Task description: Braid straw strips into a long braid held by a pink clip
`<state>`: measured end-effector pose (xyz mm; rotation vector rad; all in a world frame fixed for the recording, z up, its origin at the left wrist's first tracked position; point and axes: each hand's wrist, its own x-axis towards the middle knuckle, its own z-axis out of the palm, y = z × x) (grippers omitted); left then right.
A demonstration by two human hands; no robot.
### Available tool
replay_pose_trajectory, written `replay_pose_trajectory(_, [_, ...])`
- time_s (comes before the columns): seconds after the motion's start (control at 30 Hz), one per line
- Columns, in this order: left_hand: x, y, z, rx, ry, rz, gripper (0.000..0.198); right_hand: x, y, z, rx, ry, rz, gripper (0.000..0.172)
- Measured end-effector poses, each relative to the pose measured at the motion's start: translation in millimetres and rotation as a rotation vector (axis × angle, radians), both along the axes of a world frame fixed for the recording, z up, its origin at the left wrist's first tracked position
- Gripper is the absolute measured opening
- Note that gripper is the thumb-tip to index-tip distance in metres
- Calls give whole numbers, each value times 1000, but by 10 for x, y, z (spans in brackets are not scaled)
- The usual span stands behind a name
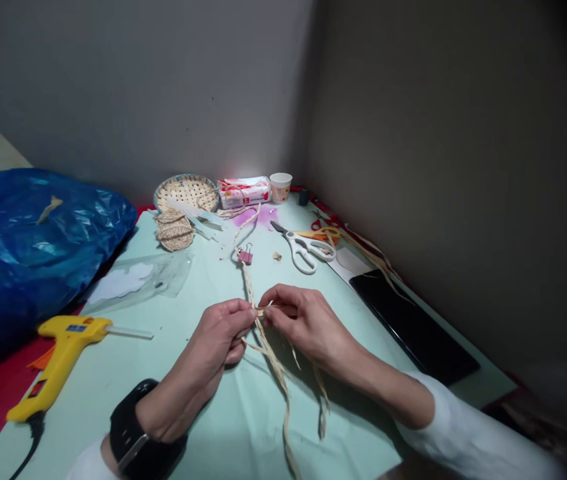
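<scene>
A thin braid of pale raffia point(247, 281) runs down the middle of the table, and a pink binder clip point(245, 255) grips it further back. At the braid's near end, my left hand point(222, 331) pinches the strands between thumb and fingers. My right hand point(304, 321) meets it there, with thumb and forefinger closed on a raffia strand. Loose raffia ends point(283, 393) trail from between the hands toward the front edge. Part of the strands is hidden behind my fingers.
White scissors point(308, 252) lie right of the braid, near a black tablet-like slab point(413, 327). A yellow glue gun point(63, 357) is at left, below a blue plastic bag point(28, 253). Behind stand a woven basket point(187, 193), a raffia coil point(174, 230) and a paper cup point(280, 189).
</scene>
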<state>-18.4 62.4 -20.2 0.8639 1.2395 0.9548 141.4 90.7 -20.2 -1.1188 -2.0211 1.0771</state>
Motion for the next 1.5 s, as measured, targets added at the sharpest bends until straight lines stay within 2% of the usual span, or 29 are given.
replay_pose_trajectory(0.1, [-13, 1, -4, -13, -41, -6, 22, 15, -49, -19, 157, -21, 11, 20])
replay_pose_trajectory(0.23, [-44, -4, -34, -19, -97, -47, 25, 66, -52, -51, 386, -113, 111, 24])
replay_pose_trajectory(0.37, [-65, -14, -43, 12, -145, -94, 25, 109, -42, -40, 456, -148, 185, 26])
replay_pose_trajectory(0.5, [-57, -11, -14, 3, -93, -83, 25, 97, -33, 24, 339, -25, 164, 24])
replay_pose_trajectory(0.63, [-32, 13, -3, 22, -24, -42, 20, 66, 20, 52, 27, 43, 63, 21])
replay_pose_trajectory(0.7, [-14, 22, -4, 42, 5, -22, 19, 60, 56, 33, -133, 101, 71, 22])
replay_pose_trajectory(0.77, [5, 23, -7, 57, 35, -4, 20, 61, 82, 5, -218, 146, 92, 18])
replay_pose_trajectory(0.83, [21, 19, -12, 72, 56, 15, 21, 63, 94, -16, -218, 138, 84, 13])
replay_pose_trajectory(0.93, [29, 13, -32, 84, 72, 30, 22, 64, 95, -12, -172, 75, 46, 15])
replay_pose_trajectory(1.13, [35, 14, -59, 98, 81, 22, 22, 35, 77, 89, -142, -132, 36, 12])
replay_pose_trajectory(1.27, [54, -12, -52, 92, 108, 31, 23, -26, -35, 108, -4, -240, -69, 10])
replay_pose_trajectory(1.4, [71, -30, -55, 101, 142, 41, 21, -124, -197, 40, 285, -425, -203, 10])
replay_pose_trajectory(1.5, [76, -33, -62, 62, 128, 49, 20, -196, -287, -24, 508, -532, -249, 9])
